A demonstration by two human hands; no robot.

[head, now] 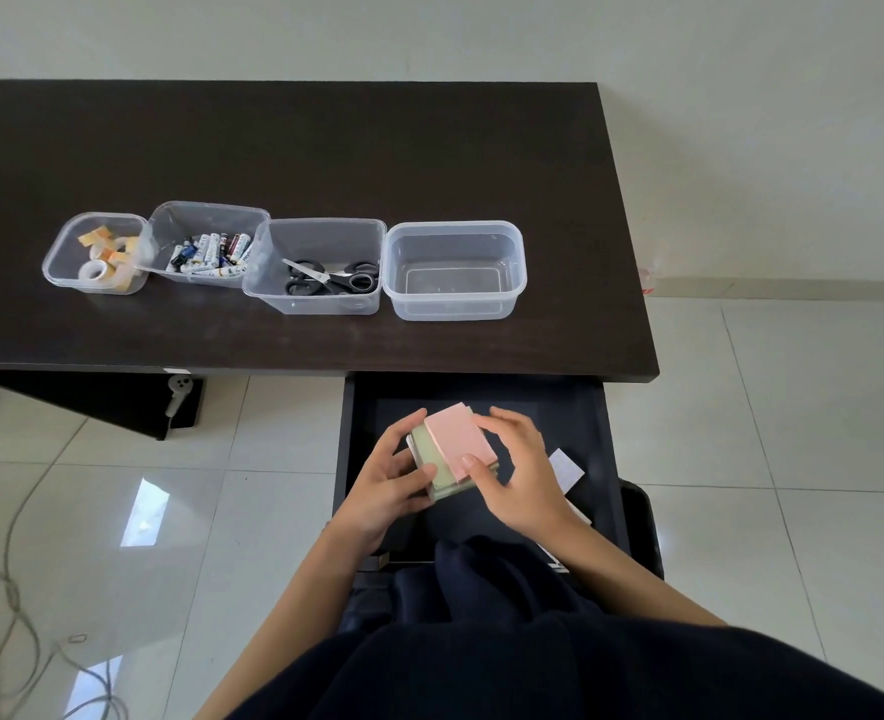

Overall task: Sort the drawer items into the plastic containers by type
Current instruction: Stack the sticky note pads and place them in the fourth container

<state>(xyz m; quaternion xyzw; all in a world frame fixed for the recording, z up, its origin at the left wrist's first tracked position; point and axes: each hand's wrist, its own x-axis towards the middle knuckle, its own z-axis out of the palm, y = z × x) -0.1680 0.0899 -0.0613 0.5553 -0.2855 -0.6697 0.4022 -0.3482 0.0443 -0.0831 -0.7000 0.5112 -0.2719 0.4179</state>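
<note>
note pads (pixel 453 449) | gripped between left hand (pixel 385 478), right hand (pixel 520 472) | over drawer (pixel 593 423)

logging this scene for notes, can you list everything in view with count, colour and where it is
desk: one, dark brown, against the wall
tape container: one, clear, far left of the row, holds tape rolls
battery container: one, clear, second from left, holds batteries
scissors container: one, clear, third, holds black-handled scissors
empty container: one, clear, right end of the row
drawer: one, black, pulled open under the desk
sticky note stack: one, pink on top of pale green, held over the drawer
loose paper: white, in the drawer, right of the hands
cable: grey, on the tiled floor, left
left hand: grips the stack's left side
right hand: grips the stack's right side
</note>
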